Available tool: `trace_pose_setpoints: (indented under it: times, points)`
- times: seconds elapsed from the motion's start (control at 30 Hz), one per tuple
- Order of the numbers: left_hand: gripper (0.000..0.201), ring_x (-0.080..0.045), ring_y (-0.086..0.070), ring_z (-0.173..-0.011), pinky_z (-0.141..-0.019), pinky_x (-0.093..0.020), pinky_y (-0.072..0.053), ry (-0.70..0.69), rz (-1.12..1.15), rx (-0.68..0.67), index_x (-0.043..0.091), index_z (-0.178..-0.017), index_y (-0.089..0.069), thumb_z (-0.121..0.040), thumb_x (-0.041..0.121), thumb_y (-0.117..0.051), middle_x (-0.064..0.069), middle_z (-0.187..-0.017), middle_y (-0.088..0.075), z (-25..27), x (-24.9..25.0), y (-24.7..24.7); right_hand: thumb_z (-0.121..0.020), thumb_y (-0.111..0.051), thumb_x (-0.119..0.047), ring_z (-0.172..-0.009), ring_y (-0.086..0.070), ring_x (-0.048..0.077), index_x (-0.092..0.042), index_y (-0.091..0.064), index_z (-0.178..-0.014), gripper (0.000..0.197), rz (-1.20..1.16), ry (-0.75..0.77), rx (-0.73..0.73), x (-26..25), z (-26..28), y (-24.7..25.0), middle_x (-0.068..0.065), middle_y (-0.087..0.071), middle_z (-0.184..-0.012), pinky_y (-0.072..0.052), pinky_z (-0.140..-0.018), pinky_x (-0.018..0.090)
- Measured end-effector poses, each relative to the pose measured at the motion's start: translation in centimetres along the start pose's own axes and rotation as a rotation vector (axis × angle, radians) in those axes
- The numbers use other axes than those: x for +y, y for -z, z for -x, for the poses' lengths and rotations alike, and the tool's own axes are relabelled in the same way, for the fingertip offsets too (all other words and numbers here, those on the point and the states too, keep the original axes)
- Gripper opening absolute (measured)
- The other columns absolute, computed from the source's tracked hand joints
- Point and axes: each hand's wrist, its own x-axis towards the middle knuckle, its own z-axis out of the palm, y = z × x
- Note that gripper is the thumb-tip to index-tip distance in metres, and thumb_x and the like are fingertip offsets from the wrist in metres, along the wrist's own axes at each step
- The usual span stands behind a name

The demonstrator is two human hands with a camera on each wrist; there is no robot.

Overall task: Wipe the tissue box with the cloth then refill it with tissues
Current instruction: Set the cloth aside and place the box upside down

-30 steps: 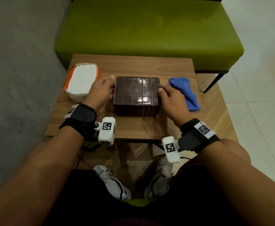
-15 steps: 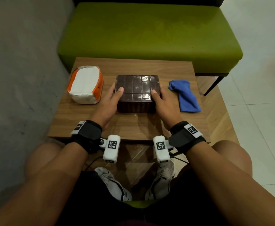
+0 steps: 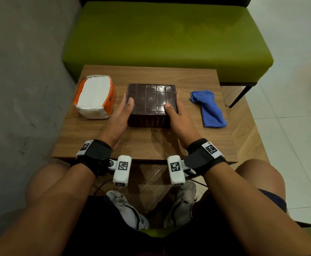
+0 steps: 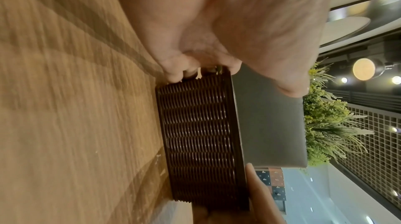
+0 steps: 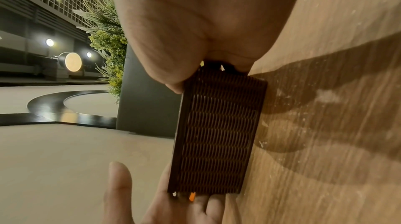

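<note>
Spanning the top of the head view: green upholstered bench (image 3: 165, 37), unchanged, behind the wooden table (image 3: 151, 145) at mid-frame.
Sitting at frame centre: dark brown tissue box (image 3: 151, 100) with woven-pattern sides (image 4: 199, 133), flat on the table; lifted or not, cannot tell.
Resting left of centre: opened orange pack of white tissues (image 3: 94, 97), untouched.
Lying right of centre: blue cloth (image 3: 209, 109), crumpled, well apart from both hands, not yet picked up.
Clasping the box's left side: left hand (image 3: 119, 117), thumb on the top panel, fingers along the side; a second ago curled beside the box, now repositioned for a hold.
Clasping the box's right side: right hand (image 3: 176, 115), thumb on the top near the front edge, fingers along the side wall.
Reading of the change: two-handed hold freshly set, likely for lifting or opening the box; wiping not begun, refill not begun.
</note>
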Motion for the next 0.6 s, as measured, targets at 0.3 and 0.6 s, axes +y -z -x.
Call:
trace_pose_setpoints:
  times: [0.3,0.6]
  points:
    - [0.068,-0.015,-0.033,-0.160,-0.130,-0.064,-0.021,-0.031,0.086,-0.030,0.061,-0.155,-0.043,-0.092,0.081,-0.058,0.015,-0.169,-0.042,0.0,0.2,-0.2,-0.091,-0.060,-0.054,-0.145,-0.052,0.012,-0.055,-0.016,-0.161,0.083,-0.051,-0.002,-0.003,0.0,-0.7,0.5,-0.012,-0.047,-0.163,-0.044,-0.122,0.047]
    - [0.079,-0.004,-0.047,-0.149,-0.131,-0.049,-0.028,-0.049,0.018,-0.021,0.045,-0.162,-0.041,-0.092,0.079,-0.057,0.020,-0.156,-0.057,-0.3,-0.4,-0.4,-0.086,-0.062,-0.061,-0.135,-0.062,0.014,-0.058,-0.020,-0.156,0.082,-0.060,-0.036,0.027,0.2,-0.5,0.0,-0.015,-0.062,-0.149,-0.047,-0.118,0.050]
